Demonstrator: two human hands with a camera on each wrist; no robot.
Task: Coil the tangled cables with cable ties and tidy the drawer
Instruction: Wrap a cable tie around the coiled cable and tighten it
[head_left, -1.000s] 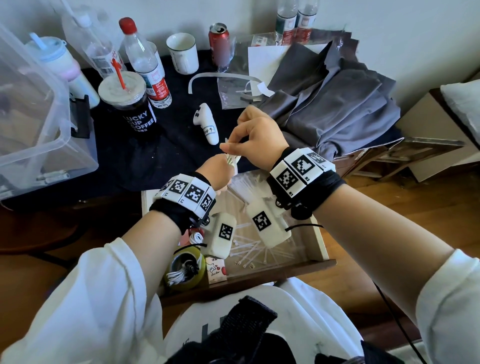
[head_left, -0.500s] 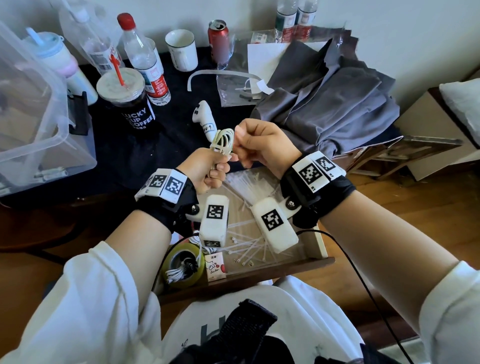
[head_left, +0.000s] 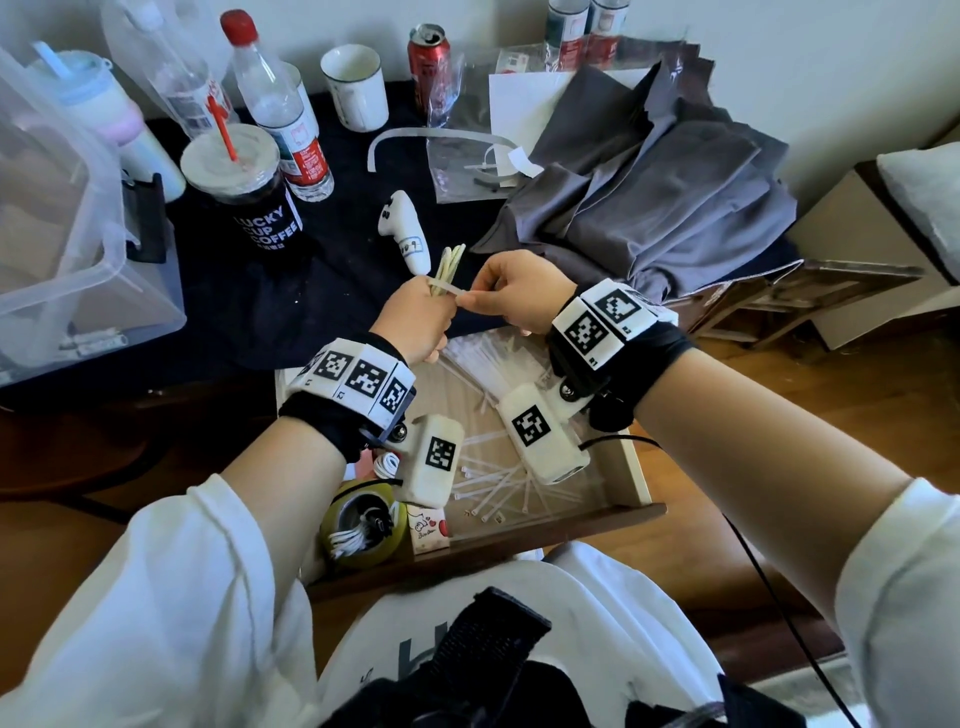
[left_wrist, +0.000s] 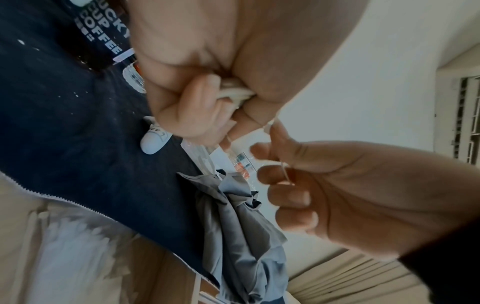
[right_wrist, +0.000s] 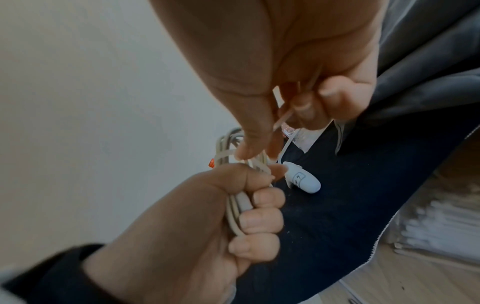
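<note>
My left hand (head_left: 415, 317) grips a coiled off-white cable (head_left: 449, 262), whose loops stick up out of the fist above the open drawer (head_left: 636, 467). A thin white cable tie (head_left: 444, 287) wraps across the coil just above the fingers. My right hand (head_left: 511, 291) pinches the tie's free end between thumb and fingers, close to the left hand. In the right wrist view the cable (right_wrist: 233, 207) runs down through the left fist (right_wrist: 207, 222), and the tie (right_wrist: 279, 121) passes into the right hand. The left wrist view shows the cable (left_wrist: 235, 92) squeezed in the palm.
Loose cable ties (head_left: 493, 488) and a clear bag of ties (head_left: 493, 364) lie in the drawer, with a tape roll (head_left: 363, 525) holding a bundled cable. The dark-clothed table carries a coffee cup (head_left: 244, 192), bottles, a mug (head_left: 356, 85), a white controller (head_left: 405, 231), grey cloth (head_left: 665, 192), a clear bin (head_left: 62, 234).
Both hands rose from the drawer and moved slightly forward. The coil now stands upright in the left fist, and the right hand has drawn the tie's end out to the right.
</note>
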